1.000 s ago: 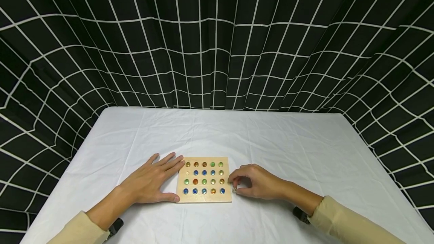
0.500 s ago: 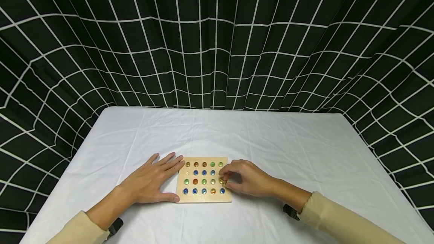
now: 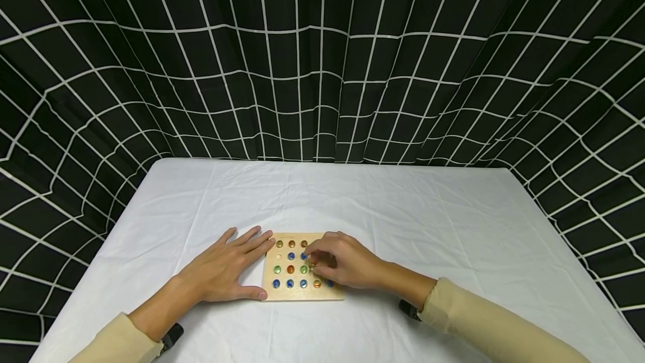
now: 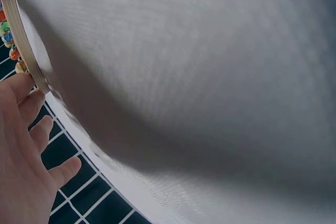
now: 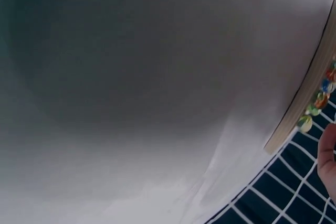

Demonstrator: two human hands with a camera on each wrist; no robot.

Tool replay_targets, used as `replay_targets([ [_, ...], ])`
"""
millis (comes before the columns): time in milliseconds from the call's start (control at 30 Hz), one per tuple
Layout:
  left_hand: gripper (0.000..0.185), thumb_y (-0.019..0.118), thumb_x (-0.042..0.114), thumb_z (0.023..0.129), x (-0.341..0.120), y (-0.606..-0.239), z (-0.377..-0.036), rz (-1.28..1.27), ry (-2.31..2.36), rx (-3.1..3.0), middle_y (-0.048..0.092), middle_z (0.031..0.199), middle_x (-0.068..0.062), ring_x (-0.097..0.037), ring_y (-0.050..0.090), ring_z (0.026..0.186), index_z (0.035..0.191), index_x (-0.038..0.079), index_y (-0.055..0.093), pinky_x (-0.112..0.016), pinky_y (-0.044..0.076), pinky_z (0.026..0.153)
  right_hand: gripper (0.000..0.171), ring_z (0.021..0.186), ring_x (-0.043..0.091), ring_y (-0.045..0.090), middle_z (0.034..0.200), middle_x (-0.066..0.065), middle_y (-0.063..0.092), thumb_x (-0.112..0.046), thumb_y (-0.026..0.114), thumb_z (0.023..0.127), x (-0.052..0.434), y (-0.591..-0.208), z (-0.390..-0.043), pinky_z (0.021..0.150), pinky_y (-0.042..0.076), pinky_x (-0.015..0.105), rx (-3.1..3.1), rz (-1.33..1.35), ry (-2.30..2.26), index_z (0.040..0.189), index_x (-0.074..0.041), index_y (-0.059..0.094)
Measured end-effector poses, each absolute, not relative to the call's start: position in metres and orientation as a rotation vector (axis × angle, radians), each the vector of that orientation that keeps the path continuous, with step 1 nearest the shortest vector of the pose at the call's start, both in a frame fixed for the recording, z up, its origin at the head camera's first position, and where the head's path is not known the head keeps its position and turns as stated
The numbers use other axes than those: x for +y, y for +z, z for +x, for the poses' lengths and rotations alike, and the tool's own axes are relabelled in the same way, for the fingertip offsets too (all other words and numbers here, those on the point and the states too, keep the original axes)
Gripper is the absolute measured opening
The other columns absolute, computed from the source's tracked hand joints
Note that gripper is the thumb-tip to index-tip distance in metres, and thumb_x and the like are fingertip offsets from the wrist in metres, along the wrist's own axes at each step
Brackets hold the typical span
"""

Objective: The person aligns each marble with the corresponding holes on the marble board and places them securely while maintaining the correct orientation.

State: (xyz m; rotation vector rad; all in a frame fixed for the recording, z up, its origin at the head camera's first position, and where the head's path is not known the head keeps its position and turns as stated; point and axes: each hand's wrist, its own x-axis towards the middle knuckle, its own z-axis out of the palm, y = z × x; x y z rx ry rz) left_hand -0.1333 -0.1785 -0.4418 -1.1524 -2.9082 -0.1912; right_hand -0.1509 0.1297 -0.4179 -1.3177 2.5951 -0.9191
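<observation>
Lying long axis L-R, wooden board [image 3: 302,294], L hand [image 3: 227,270] flat at edge, R hand [image 3: 340,265] prob pinching marble [image 3: 312,266].

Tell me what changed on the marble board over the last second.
The right hand moved left from the board's right edge to over its middle, fingers curled; it seems to pinch a marble, though that is hard to tell. The left hand stayed flat against the wooden board, which did not shift.
</observation>
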Motion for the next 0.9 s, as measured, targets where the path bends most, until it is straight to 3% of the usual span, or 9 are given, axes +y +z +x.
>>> replay_targets([
  [433, 0.098, 0.045, 0.083, 0.083, -0.179, -0.442, -0.134, -1.165, -0.196, -2.907, 0.034, 0.16, -0.003, -0.027, 0.028, 0.148, 0.154, 0.015, 0.04, -0.063, 0.025, 0.113, 0.029, 0.091, 0.006, 0.061, 0.096, -0.009, 0.069, -0.014, 0.074, 0.089, 0.101, -0.411, -0.157, 0.092, 0.048, 0.029, 2.653, -1.301, -0.813, 0.117, -0.01, 0.07],
  [900, 0.1, 0.044, 0.083, 0.084, -0.179, -0.439, -0.134, -1.167, -0.202, -2.936, 0.033, 0.16, -0.003, -0.027, 0.027, 0.148, 0.155, 0.014, 0.037, -0.063, 0.023, 0.114, 0.027, 0.088, 0.009, 0.061, 0.094, -0.008, 0.07, -0.017, 0.077, 0.089, 0.077, -0.409, -0.164, 0.089, 0.047, 0.029, 2.679, -1.329, -0.761, 0.115, -0.012, 0.071],
])
